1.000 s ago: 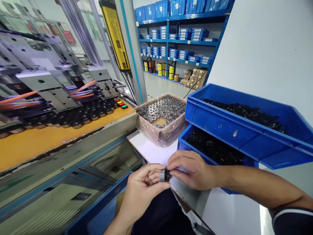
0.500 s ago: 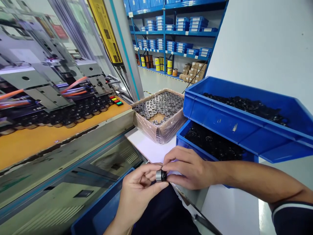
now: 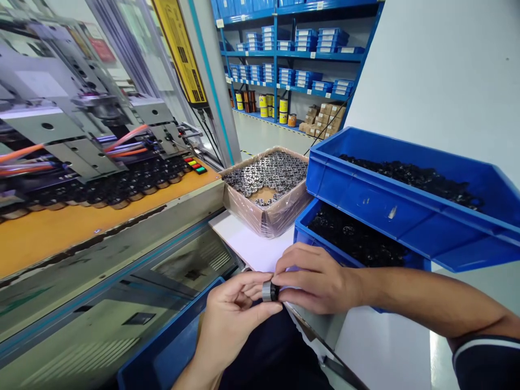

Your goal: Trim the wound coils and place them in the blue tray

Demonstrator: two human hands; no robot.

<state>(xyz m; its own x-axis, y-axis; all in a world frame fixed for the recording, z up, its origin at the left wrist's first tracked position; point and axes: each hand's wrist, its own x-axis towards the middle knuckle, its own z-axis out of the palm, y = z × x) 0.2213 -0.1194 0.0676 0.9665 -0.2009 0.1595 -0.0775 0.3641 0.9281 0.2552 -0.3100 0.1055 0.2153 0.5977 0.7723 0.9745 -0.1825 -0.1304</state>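
Observation:
My left hand pinches a small metal ring between thumb and fingers, low in the middle of the view. My right hand meets it from the right, fingertips pressing a small black part against the ring's end. Both hands hover over the near edge of a white table, just in front of the lower blue bin.
A plastic-lined cardboard box holds several metal rings. Two stacked blue bins, upper one, hold black parts. At left an orange machine deck carries a row of fixtures under metal heads. Blue shelving stands at the back.
The black part has been pushed closer into the metal ring between my fingers. The view has shifted slightly; the hands stay in nearly the same place.

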